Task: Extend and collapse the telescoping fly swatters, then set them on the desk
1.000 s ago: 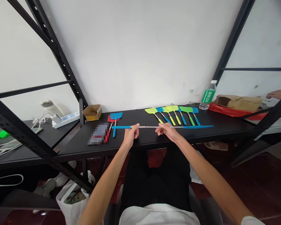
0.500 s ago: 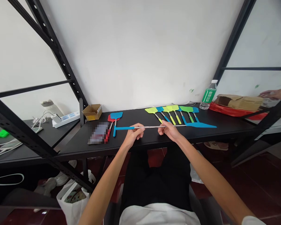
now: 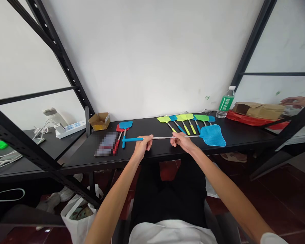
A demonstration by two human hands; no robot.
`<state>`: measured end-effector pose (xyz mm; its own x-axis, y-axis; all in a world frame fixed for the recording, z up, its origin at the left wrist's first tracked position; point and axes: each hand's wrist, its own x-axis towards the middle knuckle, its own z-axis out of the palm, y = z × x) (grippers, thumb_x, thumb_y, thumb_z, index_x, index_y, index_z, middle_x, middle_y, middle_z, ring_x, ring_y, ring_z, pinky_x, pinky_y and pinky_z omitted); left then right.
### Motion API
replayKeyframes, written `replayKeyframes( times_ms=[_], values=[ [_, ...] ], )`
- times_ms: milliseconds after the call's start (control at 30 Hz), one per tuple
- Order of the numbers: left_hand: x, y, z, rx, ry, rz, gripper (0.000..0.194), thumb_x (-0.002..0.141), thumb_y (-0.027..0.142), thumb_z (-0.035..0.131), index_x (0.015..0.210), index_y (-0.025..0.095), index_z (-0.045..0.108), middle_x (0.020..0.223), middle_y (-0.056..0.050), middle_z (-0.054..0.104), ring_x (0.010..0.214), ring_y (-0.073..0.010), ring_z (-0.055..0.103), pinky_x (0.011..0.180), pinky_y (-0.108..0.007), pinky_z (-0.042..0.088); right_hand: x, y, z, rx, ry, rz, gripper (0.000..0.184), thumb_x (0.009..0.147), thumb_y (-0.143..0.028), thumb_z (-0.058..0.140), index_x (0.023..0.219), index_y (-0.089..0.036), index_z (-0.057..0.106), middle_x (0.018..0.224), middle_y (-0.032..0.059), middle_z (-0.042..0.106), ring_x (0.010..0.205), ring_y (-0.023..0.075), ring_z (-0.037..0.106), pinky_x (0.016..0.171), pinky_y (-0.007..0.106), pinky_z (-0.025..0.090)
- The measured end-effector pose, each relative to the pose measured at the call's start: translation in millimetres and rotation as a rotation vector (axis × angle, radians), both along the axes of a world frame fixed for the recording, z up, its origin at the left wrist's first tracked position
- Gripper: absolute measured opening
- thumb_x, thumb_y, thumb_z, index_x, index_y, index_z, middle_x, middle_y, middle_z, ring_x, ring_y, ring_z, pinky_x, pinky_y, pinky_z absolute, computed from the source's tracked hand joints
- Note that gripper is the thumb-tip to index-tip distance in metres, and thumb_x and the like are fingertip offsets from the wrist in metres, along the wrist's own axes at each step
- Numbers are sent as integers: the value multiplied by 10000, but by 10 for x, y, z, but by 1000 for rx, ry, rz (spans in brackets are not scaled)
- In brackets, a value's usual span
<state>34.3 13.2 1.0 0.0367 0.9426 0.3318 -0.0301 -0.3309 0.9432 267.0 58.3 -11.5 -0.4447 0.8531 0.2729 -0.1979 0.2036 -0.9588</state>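
I hold a blue fly swatter (image 3: 212, 135) level above the black table (image 3: 157, 154), its thin metal rod stretched out between my hands. My left hand (image 3: 141, 146) pinches the rod next to the blue handle. My right hand (image 3: 181, 141) pinches the rod nearer the blue mesh head, which now faces the camera flat. Behind my right hand a row of several yellow, green and blue swatters (image 3: 186, 121) lies on the table. A red swatter and a blue swatter (image 3: 124, 128) lie to the left of my left hand.
A small cardboard box (image 3: 99, 121) stands at the back left, a blurred flat item (image 3: 106, 144) beside the swatters. A green-labelled water bottle (image 3: 226, 103) and a red tray with a brown carton (image 3: 259, 115) sit at the right, where another person's hand (image 3: 293, 100) shows. Black shelf struts frame both sides.
The swatter has been rolled about its rod: its head, seen edge-on a second ago, now shows its flat mesh face. Both hands stayed at nearly the same place.
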Motion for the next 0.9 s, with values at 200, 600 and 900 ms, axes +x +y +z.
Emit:
replayKeyframes(
  times_ms=[200,600,900],
  values=[
    [-10,60,-51,-8,-125,104,535,856,429,636,417,196,437,369,54,331,355,-60,295,569,-277,448,-8,10,-17,20,-28,11,466,901,-524,596,704,-145,784,593,78,670,577,159,590,612,299,417],
    [-4,-9,3,51,-45,-95,276,833,436,682,755,173,650,476,37,489,404,-66,337,405,-222,184,19,-2,-5,-19,93,38,512,915,-556,561,650,-165,758,544,55,626,548,157,562,583,291,419],
    [0,-25,25,59,7,-139,269,873,417,637,774,167,635,505,30,519,406,-62,343,411,-217,228,3,-39,40,-30,66,23,553,921,-556,548,585,-160,738,487,61,599,512,159,553,592,302,436]
  ],
)
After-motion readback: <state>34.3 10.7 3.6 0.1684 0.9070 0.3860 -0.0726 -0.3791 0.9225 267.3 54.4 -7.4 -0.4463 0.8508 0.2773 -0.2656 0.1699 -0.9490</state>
